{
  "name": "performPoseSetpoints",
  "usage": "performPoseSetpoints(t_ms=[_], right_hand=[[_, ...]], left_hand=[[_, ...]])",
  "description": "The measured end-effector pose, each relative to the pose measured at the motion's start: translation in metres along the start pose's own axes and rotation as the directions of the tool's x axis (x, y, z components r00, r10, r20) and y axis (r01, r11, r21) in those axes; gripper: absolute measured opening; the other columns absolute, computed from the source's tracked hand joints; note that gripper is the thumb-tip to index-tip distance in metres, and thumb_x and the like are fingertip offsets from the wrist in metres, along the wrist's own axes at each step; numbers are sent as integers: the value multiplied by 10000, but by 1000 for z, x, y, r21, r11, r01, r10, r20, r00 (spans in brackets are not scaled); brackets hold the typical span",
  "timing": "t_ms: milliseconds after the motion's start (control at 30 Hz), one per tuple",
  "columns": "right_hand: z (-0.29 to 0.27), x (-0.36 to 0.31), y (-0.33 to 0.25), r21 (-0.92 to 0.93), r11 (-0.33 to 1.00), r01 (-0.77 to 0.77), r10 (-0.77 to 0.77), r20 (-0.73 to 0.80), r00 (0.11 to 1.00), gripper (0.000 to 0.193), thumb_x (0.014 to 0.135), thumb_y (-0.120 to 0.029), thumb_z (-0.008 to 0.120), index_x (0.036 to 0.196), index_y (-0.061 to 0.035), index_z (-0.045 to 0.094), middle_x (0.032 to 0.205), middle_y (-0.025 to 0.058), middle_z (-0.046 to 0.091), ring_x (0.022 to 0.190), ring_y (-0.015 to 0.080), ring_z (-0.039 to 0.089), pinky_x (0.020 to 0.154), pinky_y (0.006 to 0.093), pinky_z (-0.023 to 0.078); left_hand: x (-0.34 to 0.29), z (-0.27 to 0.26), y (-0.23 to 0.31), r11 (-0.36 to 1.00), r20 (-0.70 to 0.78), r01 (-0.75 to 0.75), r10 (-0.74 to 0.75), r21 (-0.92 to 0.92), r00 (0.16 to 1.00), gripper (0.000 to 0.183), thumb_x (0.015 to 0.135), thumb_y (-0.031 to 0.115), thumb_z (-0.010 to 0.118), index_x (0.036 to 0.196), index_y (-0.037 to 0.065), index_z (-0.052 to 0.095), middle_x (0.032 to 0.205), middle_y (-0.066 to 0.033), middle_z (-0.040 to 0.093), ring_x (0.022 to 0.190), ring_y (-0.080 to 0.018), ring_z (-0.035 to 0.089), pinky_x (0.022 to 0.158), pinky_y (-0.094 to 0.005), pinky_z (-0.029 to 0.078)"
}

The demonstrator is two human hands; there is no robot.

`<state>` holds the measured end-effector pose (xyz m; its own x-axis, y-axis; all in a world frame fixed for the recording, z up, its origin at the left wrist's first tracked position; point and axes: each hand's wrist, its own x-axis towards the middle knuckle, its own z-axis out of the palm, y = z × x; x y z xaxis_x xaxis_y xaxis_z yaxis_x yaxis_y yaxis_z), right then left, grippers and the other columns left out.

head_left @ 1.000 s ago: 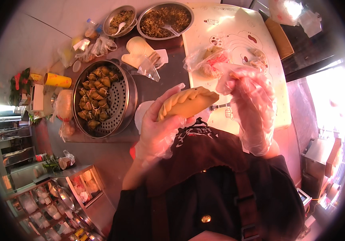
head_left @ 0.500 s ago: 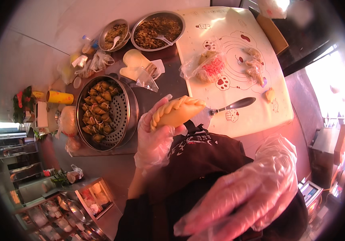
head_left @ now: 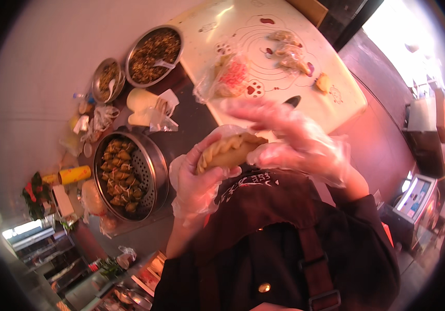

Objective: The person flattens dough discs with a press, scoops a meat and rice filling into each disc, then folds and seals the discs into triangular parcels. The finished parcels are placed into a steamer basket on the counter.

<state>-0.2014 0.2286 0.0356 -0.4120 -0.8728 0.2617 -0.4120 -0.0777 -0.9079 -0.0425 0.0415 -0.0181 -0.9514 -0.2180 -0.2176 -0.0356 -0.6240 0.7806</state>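
A crescent-shaped dough dumpling [head_left: 228, 153] with a braided edge lies in my left hand [head_left: 191, 179], whose gloved fingers and thumb are closed round it. My right hand [head_left: 297, 142], in a clear plastic glove and partly blurred, is held at the dumpling's right end. Its fingers are stretched out and apart from the thumb, which is close to the dumpling's tip; whether it touches, I cannot tell. Beyond the right hand, the dark handle [head_left: 292, 101] of a tool shows on the pale printed mat [head_left: 331, 111], the rest of it hidden.
To the left stands a steamer pot [head_left: 161, 181] holding leaf-wrapped parcels. Farther off are two metal bowls of brown filling, the larger one [head_left: 181, 44] with a spoon. On the mat lie a bag of pink bits [head_left: 233, 75], plastic-wrapped pieces [head_left: 290, 52] and a yellow dough lump [head_left: 323, 83].
My right hand has come up from the lower right to the dumpling's right end. The view has swung, so the table's things appear shifted left. My left hand still holds the dumpling.
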Motion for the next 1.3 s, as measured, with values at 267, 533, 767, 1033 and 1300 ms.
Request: performPoseSetpoints(t_ms=[267, 533, 767, 1033, 1300], right_hand=[[7, -61, 61, 330, 874, -356, 377, 2, 926, 438, 1037, -156, 548, 1462, -57, 502, 1225, 117, 691, 1079, 196, 659, 942, 334, 513], [-39, -119, 112, 841, 390, -374, 557, 108, 823, 461, 985, -184, 628, 1411, -28, 545, 1253, 105, 656, 1113, 201, 641, 984, 330, 503], [-100, -176, 216, 857, 426, -291, 744, -148, 652, 436, 958, -306, 632, 1291, -24, 613, 1229, 61, 679, 1075, 132, 624, 909, 275, 467], [-75, -162, 341, 669, 389, -633, 890, -94, 447, 650, 935, -323, 714, 1478, -92, 441, 1310, 94, 612, 1129, 174, 605, 854, 290, 521], [-99, -232, 328, 529, 467, -709, 850, -488, 196, 648, 959, -324, 654, 1518, -121, 397, 1272, 70, 606, 1049, 142, 595, 814, 309, 497]], left_hand=[[31, 33, -50, 953, 130, 293, -301, 80, 945, 547, 943, 1, 631, 1443, -57, 416, 1367, -179, 556, 1219, -273, 604, 977, -409, 571], [82, 72, -109, 913, 194, 401, -407, 73, 893, 688, 964, 68, 648, 1544, 26, 281, 1484, -186, 436, 1193, -238, 603, 978, -364, 544], [94, 59, -123, 883, -159, 161, -100, 440, 982, 763, 986, 235, 636, 1583, 62, 195, 1527, -213, 363, 1158, -263, 627, 915, -346, 553], [45, 20, -147, 873, -295, 321, -219, 366, 930, 592, 1011, 192, 610, 1516, 39, 340, 1424, -152, 468, 1074, -196, 636, 893, -312, 547], [38, 18, -133, 858, -96, 172, -143, 483, 985, 463, 1035, 78, 537, 1469, 2, 396, 1343, -120, 545, 1084, -183, 632, 938, -322, 526]])
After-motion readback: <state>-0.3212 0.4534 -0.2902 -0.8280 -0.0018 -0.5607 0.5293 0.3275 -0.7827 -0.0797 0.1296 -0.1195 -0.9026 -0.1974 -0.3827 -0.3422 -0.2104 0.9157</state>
